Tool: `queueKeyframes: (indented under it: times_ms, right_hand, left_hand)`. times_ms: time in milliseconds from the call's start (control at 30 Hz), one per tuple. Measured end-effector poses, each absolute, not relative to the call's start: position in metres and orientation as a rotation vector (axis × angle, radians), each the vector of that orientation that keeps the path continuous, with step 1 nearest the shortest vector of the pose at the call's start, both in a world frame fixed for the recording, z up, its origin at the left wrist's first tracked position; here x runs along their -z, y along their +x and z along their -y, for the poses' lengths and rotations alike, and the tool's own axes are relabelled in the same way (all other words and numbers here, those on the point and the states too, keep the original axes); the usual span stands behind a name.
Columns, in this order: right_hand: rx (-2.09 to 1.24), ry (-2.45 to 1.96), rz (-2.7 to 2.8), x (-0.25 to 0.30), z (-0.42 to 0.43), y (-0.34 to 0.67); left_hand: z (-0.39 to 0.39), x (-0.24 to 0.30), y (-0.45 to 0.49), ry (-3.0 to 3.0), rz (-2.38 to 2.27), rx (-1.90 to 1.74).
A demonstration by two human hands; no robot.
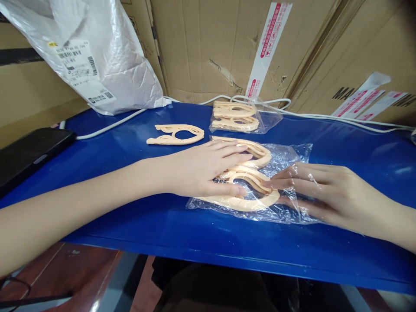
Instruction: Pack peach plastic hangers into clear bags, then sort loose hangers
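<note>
Several cream plastic folding hangers (pixel 260 203), folded up, lie in a clear plastic bag (pixel 292 154) on the blue table. My left hand (pixel 198 171) rests flat over the bagged hangers, fingers stretched out and thumb apart. From the right, my right hand (pixel 328 195) reaches into the mouth of the bag, with film over its fingers. Its fingertips close on the rounded end of the nearest hanger. Beyond my left hand lies a loose folded hanger (pixel 191 130). Further back is another clear bag holding folded hangers (pixel 237 123).
A black phone (pixel 35 151) lies at the left of the blue table (pixel 201 242). A white plastic mailing bag (pixel 113 60) with a label stands at the back left. White cable (pixel 110 130) runs along the back, before large cardboard boxes (pixel 208 47).
</note>
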State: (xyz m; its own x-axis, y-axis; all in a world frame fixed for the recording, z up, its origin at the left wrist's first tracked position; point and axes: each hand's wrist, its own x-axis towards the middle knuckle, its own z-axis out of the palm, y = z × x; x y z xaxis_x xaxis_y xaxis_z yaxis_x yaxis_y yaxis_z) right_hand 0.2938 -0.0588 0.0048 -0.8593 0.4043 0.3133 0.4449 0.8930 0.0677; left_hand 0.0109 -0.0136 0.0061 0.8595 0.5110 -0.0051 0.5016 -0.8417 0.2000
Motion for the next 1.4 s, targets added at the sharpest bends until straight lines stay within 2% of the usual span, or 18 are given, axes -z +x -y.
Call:
queueKeyframes:
  times_ms: [233,633,833,1133,1400]
  right_hand:
    - [0.119,-0.653,2.738,0.000,0.057,0.295]
    - [0.199,-0.759,2.685,0.000,0.053,0.299]
    - [0.030,-0.885,2.644,-0.005,0.052,0.304]
    - [-0.225,-0.840,2.662,-0.017,0.053,0.299]
    - [-0.310,-0.881,2.646,-0.017,0.053,0.299]
  left_hand:
    - [0.014,-0.007,0.011,2.828,-0.805,-0.031]
    - [0.015,-0.006,0.012,2.862,-0.823,-0.118]
    - [0.016,-0.006,0.012,2.870,-0.826,-0.115]
    - [0.015,-0.005,0.013,2.872,-0.849,-0.120]
    - [0.015,-0.007,0.013,2.881,-0.849,-0.101]
